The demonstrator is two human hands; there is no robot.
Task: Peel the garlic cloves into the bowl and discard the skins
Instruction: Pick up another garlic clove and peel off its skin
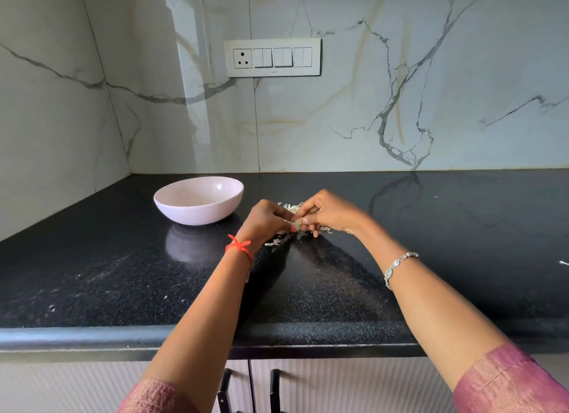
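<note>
- The left grip point(265, 219) and right grip point(327, 213) meet fingertip to fingertip low over the desk point(338, 289), near its middle.
- Both grips are closed on one thing. Their curled fingers pinch a small pale clove point(296, 222) between them; the fingers hide most of it, so I cannot tell how much skin it still has.
- The clove sits at three o'clock of the left grip and nine o'clock of the right, just above the desk.
- Skins point(290, 207) lie loose on the desk under and around the grips: a pale heap at twelve o'clock of the clove, a strip at seven o'clock, and bits at four o'clock.
- A bowl point(197, 217), pale pink and round, stands upright on the desk at ten o'clock of the grips, near the left one but apart from it. Its dim reflection shows on the dark polished top at six o'clock of it.
- A red thread point(239, 247) is tied round the left wrist, and a silver bracelet point(398, 266) circles the right forearm.
- Pink sleeves point(508, 382) cover both upper forearms at the bottom of the view.
- A white switch plate point(272, 57) with one socket is on the marble wall point(431, 73), at twelve o'clock of the grips.
- Ribbed white doors point(338, 385) with two black handles point(275, 388) lie under the desk edge, at six o'clock.
</note>
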